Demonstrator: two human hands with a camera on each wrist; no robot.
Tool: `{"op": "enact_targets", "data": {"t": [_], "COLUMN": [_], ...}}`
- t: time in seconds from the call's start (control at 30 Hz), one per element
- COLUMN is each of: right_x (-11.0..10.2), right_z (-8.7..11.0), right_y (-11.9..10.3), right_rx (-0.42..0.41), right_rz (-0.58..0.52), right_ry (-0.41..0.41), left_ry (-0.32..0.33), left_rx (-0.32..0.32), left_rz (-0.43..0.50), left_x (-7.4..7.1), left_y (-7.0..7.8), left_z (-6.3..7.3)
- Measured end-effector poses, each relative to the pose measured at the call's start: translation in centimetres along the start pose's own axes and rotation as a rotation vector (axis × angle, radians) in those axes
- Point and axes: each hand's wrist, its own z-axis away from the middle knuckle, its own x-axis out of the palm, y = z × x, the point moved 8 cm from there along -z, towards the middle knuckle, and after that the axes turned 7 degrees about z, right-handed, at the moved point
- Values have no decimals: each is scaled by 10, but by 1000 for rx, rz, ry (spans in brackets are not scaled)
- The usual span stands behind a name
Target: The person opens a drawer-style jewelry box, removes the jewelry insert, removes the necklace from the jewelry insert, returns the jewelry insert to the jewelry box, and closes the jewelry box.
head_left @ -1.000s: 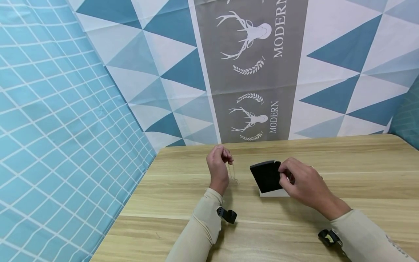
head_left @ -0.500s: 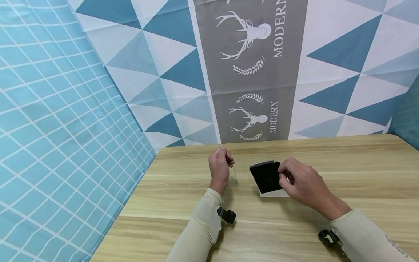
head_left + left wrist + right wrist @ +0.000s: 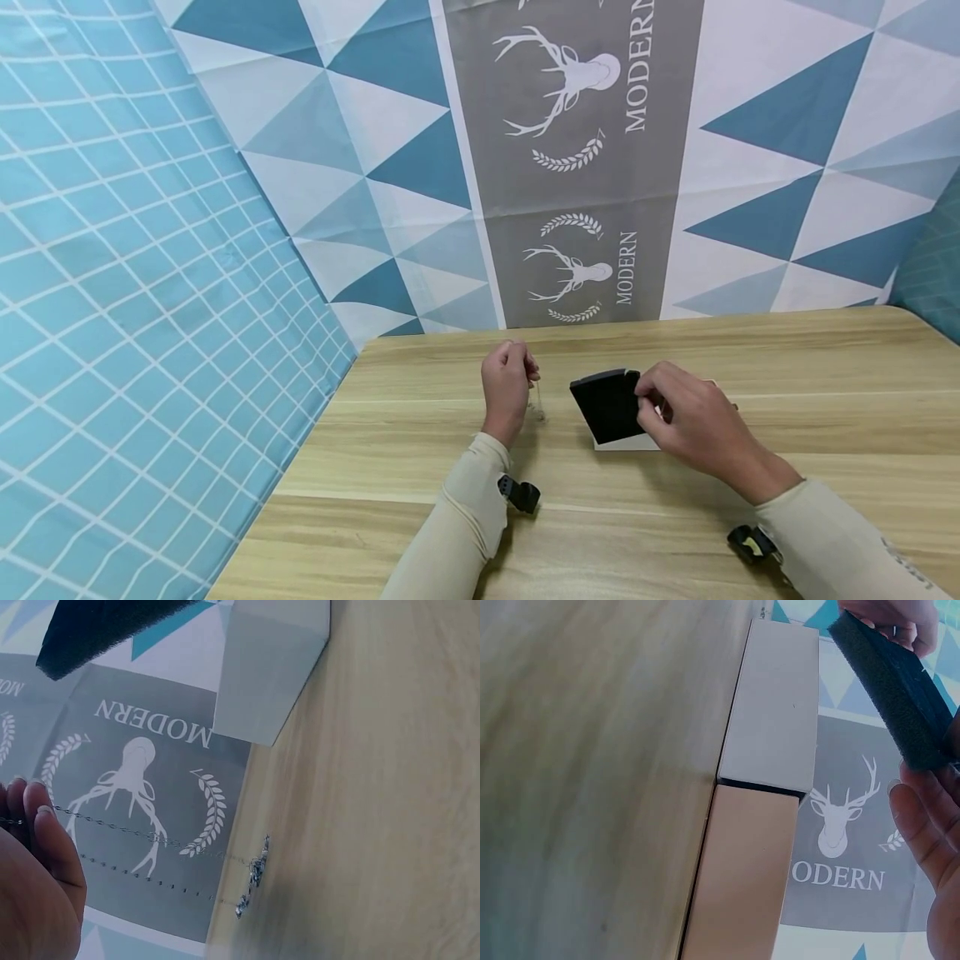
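Observation:
My left hand [image 3: 506,390] pinches a thin silver chain necklace [image 3: 255,874]. Its two strands hang from the fingers, with a small glittering cluster at the bottom, low over the tabletop in the left wrist view. To the right, my right hand [image 3: 697,421] grips a black foam pad [image 3: 609,407] by its right edge between thumb and fingers. The pad is tilted up above a small white box [image 3: 772,705], which it partly hides in the head view. Fingers of the left hand show beyond the pad's far end in the right wrist view.
Adjoining the white box is a tan box section [image 3: 742,870], with a dark seam between them. Both lie on the wooden table [image 3: 615,533]. A patterned cloth [image 3: 577,167] hangs behind the table, and a blue checked cloth [image 3: 150,292] borders its left side.
My left hand has shifted slightly right and nearer to me, and the hanging necklace has swung a little. The right hand and foam pad have barely moved.

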Motion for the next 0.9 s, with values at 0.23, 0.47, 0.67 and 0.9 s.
{"op": "enact_targets", "data": {"t": [0.23,0.47,0.67,0.9], "right_x": [1,1,0,1], "right_z": [0,0,0,0], "right_y": [0,0,0,0], "right_rx": [3,6,2,0], "right_rz": [2,2,2,2], "right_ry": [-1,-1,4,2], "left_ry": [29,27,9,-44], "left_rx": [-7,-56,-88,-156], "left_rz": [-33,-84,-99,-179], "left_x": [-3,-4,-3,0], "left_y": [-6,-10,-16,-25], "left_z": [0,2,1,4]}}
